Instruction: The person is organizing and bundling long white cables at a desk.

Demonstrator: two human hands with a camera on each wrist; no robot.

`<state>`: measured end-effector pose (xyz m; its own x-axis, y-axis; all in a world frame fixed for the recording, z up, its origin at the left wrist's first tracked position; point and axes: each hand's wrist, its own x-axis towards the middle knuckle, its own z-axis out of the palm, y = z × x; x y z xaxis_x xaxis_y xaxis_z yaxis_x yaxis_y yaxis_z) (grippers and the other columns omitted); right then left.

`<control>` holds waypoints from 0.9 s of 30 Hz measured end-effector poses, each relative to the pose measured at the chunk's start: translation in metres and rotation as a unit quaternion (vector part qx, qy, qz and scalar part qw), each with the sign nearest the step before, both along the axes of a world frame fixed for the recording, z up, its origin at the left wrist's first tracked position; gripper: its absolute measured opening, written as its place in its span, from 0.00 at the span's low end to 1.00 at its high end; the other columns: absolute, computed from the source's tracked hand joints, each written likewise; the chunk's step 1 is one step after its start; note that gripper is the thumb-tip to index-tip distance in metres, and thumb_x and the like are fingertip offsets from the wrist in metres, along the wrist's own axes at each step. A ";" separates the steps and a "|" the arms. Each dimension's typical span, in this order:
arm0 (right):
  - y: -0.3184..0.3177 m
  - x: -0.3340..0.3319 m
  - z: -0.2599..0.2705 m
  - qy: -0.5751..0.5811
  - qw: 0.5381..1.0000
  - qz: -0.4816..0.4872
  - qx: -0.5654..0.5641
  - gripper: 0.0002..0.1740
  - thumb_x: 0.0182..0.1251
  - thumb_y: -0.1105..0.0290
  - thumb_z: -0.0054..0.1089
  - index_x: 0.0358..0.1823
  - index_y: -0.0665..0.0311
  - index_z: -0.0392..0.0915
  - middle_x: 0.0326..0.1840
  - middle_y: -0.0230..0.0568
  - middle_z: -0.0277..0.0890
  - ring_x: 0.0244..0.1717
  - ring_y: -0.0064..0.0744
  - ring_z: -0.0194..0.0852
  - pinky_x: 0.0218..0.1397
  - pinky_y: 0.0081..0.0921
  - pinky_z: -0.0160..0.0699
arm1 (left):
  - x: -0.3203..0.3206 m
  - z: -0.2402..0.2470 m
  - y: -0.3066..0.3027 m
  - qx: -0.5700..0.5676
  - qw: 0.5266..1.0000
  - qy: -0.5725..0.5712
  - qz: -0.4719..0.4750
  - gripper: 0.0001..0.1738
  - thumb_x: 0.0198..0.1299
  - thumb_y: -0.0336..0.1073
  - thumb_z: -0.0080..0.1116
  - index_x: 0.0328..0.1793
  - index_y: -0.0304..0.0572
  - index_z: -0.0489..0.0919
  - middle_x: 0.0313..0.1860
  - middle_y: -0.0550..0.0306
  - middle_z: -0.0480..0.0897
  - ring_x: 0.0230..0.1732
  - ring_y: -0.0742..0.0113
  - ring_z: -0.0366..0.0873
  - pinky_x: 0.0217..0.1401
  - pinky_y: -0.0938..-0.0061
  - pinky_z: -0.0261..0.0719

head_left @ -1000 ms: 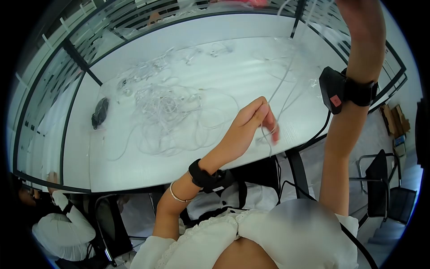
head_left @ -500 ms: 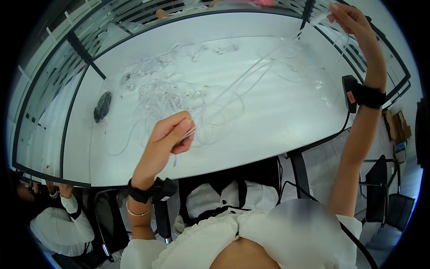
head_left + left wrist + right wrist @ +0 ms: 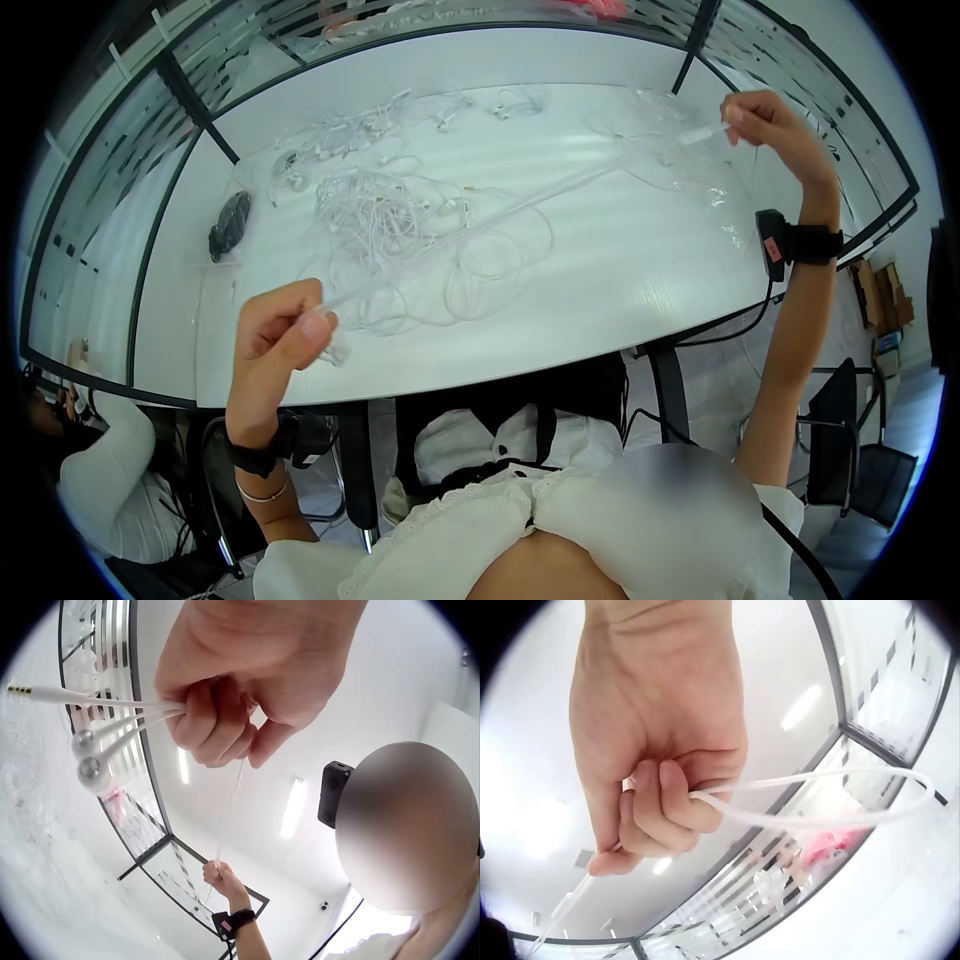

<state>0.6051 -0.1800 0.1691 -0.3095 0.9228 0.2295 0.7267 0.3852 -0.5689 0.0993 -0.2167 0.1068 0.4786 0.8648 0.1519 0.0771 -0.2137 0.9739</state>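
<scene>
White earphone cables [image 3: 520,204] are stretched across the table between the two hands. The left hand [image 3: 277,345], low at the left, grips one end with curled fingers; in the left wrist view a plug [image 3: 45,694] and two round earbuds [image 3: 93,771] stick out of that fist. My right hand [image 3: 775,130], raised at the upper right, pinches the other end, and a cable loop [image 3: 840,821] comes out of its curled fingers in the right wrist view. Beneath the stretched cables lies a tangled heap of white cables [image 3: 372,215].
The white table [image 3: 600,300] has a dark bundle in clear plastic [image 3: 231,226] at its left. Several coiled cables [image 3: 350,132] lie along the back. Glass partitions surround the table; another person [image 3: 110,480] sits at lower left, chairs [image 3: 845,430] stand at right.
The left hand has moved left and toward the table's front edge. After swinging into view at the top, the right hand has come down slightly. The cables between them are now drawn straight.
</scene>
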 end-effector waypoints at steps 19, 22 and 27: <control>0.038 -0.021 -0.103 0.013 0.996 -0.027 -0.085 0.16 0.73 0.61 0.47 0.30 0.63 0.72 0.30 0.28 0.67 0.36 0.21 0.61 0.42 0.20 0.62 | 0.013 0.021 0.027 -0.173 0.958 -0.190 0.126 0.16 0.73 0.39 0.43 0.28 0.46 0.63 0.18 0.73 0.51 0.16 0.84 0.41 0.17 0.83 0.39; 0.060 -0.017 -0.138 -0.023 0.999 -0.040 -0.009 0.12 0.70 0.65 0.49 0.33 0.64 0.75 0.34 0.38 0.72 0.40 0.31 0.69 0.45 0.25 0.67 | 0.016 0.013 0.036 -0.139 0.985 -0.102 0.029 0.16 0.73 0.41 0.45 0.30 0.44 0.66 0.18 0.74 0.51 0.17 0.85 0.41 0.17 0.83 0.38; 0.061 -0.053 -0.148 -0.191 0.981 0.028 -0.013 0.12 0.64 0.65 0.54 0.43 0.64 0.76 0.49 0.46 0.72 0.56 0.47 0.68 0.61 0.38 0.66 | 0.034 0.009 0.049 -0.115 0.990 -0.076 -0.011 0.17 0.74 0.41 0.44 0.30 0.43 0.68 0.17 0.75 0.50 0.16 0.85 0.41 0.18 0.82 0.38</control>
